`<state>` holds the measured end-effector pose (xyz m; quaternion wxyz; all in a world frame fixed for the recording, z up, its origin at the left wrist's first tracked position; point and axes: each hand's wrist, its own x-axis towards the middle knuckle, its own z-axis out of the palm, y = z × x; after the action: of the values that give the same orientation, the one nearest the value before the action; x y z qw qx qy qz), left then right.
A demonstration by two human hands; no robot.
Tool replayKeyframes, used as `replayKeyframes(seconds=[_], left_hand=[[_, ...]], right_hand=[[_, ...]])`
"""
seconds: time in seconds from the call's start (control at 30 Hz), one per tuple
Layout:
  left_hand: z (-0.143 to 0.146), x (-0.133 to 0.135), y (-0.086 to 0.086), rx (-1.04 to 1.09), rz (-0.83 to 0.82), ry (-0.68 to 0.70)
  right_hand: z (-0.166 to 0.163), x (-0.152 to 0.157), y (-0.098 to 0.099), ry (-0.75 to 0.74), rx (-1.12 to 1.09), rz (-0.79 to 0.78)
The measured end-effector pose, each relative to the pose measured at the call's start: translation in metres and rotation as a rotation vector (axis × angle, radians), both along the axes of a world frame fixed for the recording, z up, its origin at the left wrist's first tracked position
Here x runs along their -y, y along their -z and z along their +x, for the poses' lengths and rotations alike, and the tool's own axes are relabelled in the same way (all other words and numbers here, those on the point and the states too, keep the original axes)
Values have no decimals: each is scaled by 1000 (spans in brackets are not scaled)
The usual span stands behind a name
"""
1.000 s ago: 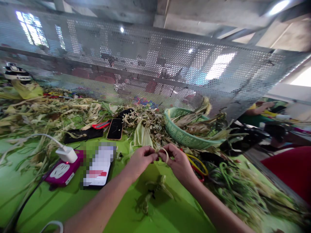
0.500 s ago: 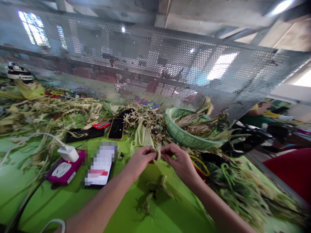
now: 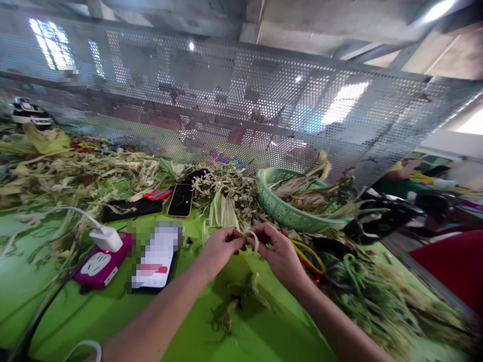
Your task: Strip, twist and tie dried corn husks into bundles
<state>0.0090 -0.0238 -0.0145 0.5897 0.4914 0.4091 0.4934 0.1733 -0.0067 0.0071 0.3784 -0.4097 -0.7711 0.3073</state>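
Above the green table, my left hand point(image 3: 223, 247) and my right hand point(image 3: 274, 250) meet fingertip to fingertip. Between them a pale strip of corn husk point(image 3: 255, 242) bends in a small loop. Both hands pinch it with thumb and fingers; the exact grip points are partly hidden by the fingers. A small knotted piece of husk point(image 3: 241, 296) lies on the table below my wrists. Just beyond my fingers, a wider pale husk leaf point(image 3: 223, 210) rests against a heap of dry scraps point(image 3: 230, 185).
A green plastic basket point(image 3: 294, 213) holds dry husks at the back right. On the left lie a lit phone point(image 3: 156, 259), a dark phone point(image 3: 180, 200), red-handled scissors point(image 3: 158, 193) and a purple power strip point(image 3: 101, 261) with a charger. Green and pale fibres point(image 3: 370, 291) are piled on the right.
The husk strip has gone from nearly upright between my fingertips to a curved loop by my right fingers. Both hands have shifted only slightly.
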Motion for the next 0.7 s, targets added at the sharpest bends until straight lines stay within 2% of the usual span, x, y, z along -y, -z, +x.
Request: replayKeyframes(seconds=[0.17, 0.4, 0.5, 0.7], left_hand=[[0, -1, -2, 140, -117, -33], [0, 0, -1, 157, -133, -2], [-1, 0, 0, 148, -113, -22], [-1, 4, -7, 143, -61, -12]], right_hand=[[1, -1, -2, -25, 28, 78], [3, -3, -2, 8, 73, 76], [2, -2, 0, 17, 51, 18], [-6, 3, -1, 17, -137, -165]])
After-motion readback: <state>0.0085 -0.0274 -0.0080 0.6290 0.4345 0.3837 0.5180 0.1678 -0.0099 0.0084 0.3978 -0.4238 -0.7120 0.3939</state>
